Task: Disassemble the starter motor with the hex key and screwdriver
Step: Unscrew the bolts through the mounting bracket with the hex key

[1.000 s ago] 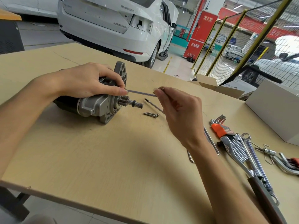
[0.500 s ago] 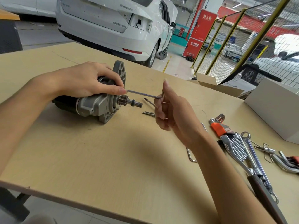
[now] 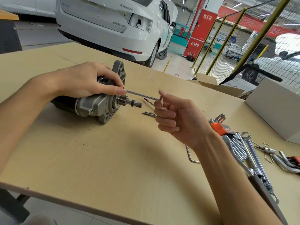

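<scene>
While your left hand [image 3: 84, 80] wraps over the top of the starter motor [image 3: 95, 103], pinning it on its side on the desk [image 3: 113, 151], your right hand [image 3: 175, 116] pinches the bent end of the hex key [image 3: 142, 95] between thumb and forefinger, its other fingers [image 3: 167, 122] loosely curled and empty. The key's long arm runs back toward the motor's flange, its tip hidden behind your left fingertip. Judge the motor heavy and rigid (cast metal, likely to roll), so keep your palm bearing down on the housing, clear of the pinion shaft [image 3: 129, 103]. The key is thin, stiff and probably slick; take it at the elbow for leverage. Loose bolts [image 3: 148, 113] lie just beyond the shaft's end, and the boxed key set [image 3: 220, 127] sits well apart from the motor.
</scene>
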Motion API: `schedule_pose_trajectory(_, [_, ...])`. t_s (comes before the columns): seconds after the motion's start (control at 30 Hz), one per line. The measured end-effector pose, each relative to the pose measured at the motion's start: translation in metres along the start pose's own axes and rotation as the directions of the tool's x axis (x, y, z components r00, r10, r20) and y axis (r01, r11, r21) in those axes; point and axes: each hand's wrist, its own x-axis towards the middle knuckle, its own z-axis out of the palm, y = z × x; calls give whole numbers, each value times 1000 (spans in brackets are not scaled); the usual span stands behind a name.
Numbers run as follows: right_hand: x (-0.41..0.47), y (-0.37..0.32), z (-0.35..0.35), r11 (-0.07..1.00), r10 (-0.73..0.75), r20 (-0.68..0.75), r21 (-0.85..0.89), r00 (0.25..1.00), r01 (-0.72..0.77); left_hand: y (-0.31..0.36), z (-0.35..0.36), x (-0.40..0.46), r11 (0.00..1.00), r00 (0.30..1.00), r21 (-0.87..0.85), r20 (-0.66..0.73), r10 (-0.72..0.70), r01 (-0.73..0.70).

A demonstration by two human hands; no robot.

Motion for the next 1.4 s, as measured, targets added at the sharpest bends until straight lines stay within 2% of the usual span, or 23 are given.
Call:
schedule_pose_trajectory(0.17, [-2,-2,-5,983,-38,-31,-183,999,31,0,-1,-1,1000,1000,-10,-12,10,-11])
schedule_pose_trajectory(0.37, [-5,-1,-7,864,-170,-132,-497,977,83,2,1,-1,999,1000,-31,-22,6,-7])
schedule_pose_trajectory(0.43, [-6,-1,-6,795,-244,-155,-598,957,106,2,1,-1,999,1000,-39,-22,6,-7])
schedule_pose_trajectory(0.53, [-9,0,-4,622,-385,-148,-771,911,137,3,1,-1,999,1000,-41,-23,2,-3])
schedule_pose_trajectory(0.73, [-7,6,-3,356,-623,-72,-913,779,201,2,1,-1,999,1000,-37,-20,-5,4])
schedule_pose_trajectory(0.87, [-4,7,-1,266,-671,-37,-945,741,193,2,1,-1,1000,1000,-23,-25,3,-4])
schedule_pose_trajectory(0.93, [0,9,-1,247,-679,-91,-963,729,110,3,1,-1,1000,1000,-20,-25,1,-2])
schedule_pose_trajectory(1.03, [5,12,1,293,-614,-230,-955,755,-53,2,1,-1,1000,1000,-18,-17,-3,3])
schedule_pose_trajectory(1.1, [6,13,2,399,-513,-298,-913,805,-84,2,1,-1,1000,1000,-20,-15,-6,5])
schedule_pose_trajectory(1.2, [5,10,3,612,-348,-361,-786,865,-82,1,1,-1,1000,1000,-21,-10,-8,8])
schedule_pose_trajectory(1.3, [3,6,0,822,-176,-344,-568,922,-55,1,0,-1,1000,1000,-22,-7,-11,11])
schedule_pose_trajectory(1.4, [0,2,-3,908,-97,-264,-418,960,-23,1,1,0,1000,1000,-25,-9,-7,7])
